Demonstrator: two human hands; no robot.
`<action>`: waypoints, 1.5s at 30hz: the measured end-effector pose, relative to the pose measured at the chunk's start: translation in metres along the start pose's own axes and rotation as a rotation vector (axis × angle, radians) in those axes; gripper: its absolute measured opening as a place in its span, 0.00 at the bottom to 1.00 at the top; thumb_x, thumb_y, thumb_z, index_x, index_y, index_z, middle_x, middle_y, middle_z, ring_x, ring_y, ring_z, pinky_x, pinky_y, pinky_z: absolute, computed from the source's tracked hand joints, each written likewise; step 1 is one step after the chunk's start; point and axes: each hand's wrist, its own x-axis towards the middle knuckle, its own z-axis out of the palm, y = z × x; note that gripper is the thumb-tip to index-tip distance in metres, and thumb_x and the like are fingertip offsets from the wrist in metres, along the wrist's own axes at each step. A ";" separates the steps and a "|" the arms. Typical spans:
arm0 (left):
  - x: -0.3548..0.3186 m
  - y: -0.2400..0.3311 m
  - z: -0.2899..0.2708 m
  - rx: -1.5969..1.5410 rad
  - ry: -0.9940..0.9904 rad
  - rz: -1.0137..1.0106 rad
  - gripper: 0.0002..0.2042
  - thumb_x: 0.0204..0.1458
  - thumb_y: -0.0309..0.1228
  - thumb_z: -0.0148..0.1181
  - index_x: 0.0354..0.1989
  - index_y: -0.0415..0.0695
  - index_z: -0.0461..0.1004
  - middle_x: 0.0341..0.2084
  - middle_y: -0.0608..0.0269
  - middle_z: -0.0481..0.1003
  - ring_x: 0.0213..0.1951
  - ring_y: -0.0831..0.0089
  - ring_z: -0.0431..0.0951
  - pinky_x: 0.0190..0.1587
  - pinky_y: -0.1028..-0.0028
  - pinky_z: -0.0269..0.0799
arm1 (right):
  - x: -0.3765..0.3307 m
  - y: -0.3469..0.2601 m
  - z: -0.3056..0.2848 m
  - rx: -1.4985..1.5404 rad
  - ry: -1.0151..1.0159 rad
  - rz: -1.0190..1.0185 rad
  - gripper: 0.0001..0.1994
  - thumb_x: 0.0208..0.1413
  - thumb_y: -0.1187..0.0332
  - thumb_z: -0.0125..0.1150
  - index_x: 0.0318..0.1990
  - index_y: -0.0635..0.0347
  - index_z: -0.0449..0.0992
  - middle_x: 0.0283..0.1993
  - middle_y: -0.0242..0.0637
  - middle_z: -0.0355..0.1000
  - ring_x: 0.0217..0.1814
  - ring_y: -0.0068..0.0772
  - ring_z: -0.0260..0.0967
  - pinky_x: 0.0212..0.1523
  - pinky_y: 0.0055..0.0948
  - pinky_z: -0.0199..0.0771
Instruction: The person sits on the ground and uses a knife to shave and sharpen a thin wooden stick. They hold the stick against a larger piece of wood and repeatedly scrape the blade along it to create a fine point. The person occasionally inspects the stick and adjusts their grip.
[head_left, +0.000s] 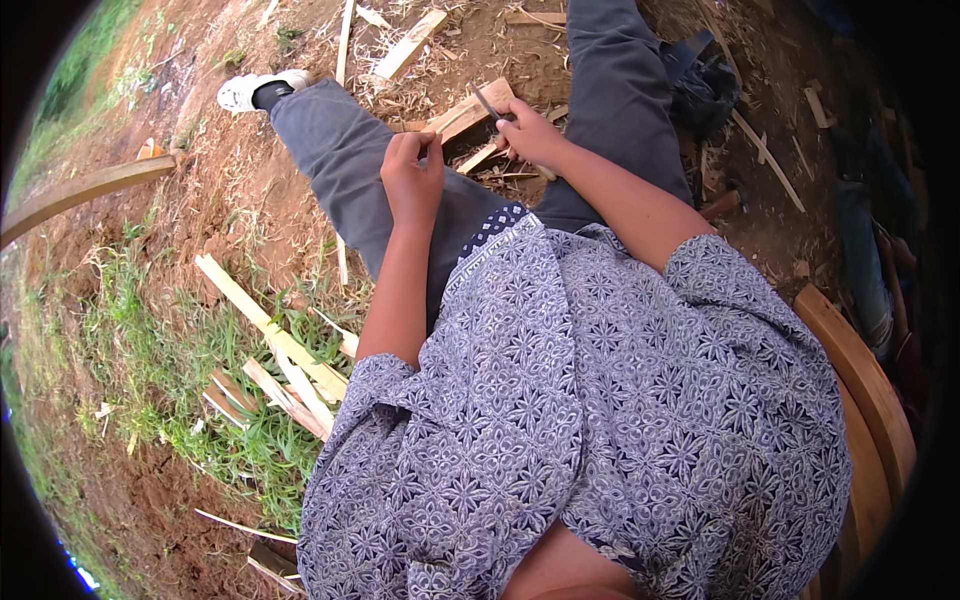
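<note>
Knife (pixel 487 102) in right hand (pixel 530 135), thin dark blade

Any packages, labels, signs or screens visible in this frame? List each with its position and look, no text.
None in view: no package, label, sign or screen.
What shows instead is bare earth, grass and split wooden strips lying at the left.
The left hand is closed on a thin piece; the right hand grips a knife over a wooden block.
</note>
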 end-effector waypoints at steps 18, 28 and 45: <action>0.000 0.023 -0.002 0.008 -0.105 0.101 0.05 0.55 0.21 0.71 0.35 0.39 0.78 0.33 0.54 0.79 0.34 0.57 0.82 0.38 0.64 0.77 | 0.031 -0.007 -0.016 -0.418 -0.117 -0.153 0.22 0.67 0.46 0.61 0.54 0.55 0.78 0.41 0.42 0.82 0.42 0.40 0.81 0.46 0.42 0.79; 0.000 0.028 -0.007 -0.054 -0.079 0.102 0.07 0.54 0.19 0.71 0.36 0.40 0.78 0.33 0.56 0.80 0.36 0.61 0.84 0.38 0.67 0.79 | 0.019 -0.021 -0.021 -0.373 0.072 0.151 0.24 0.65 0.44 0.64 0.52 0.56 0.80 0.39 0.41 0.81 0.40 0.34 0.80 0.45 0.37 0.79; 0.003 0.024 -0.004 -0.070 -0.099 0.074 0.06 0.55 0.18 0.70 0.37 0.40 0.78 0.35 0.55 0.81 0.37 0.61 0.84 0.38 0.67 0.80 | 0.046 0.037 -0.036 -0.531 0.259 0.160 0.23 0.63 0.45 0.66 0.48 0.57 0.81 0.41 0.42 0.83 0.44 0.41 0.81 0.46 0.40 0.77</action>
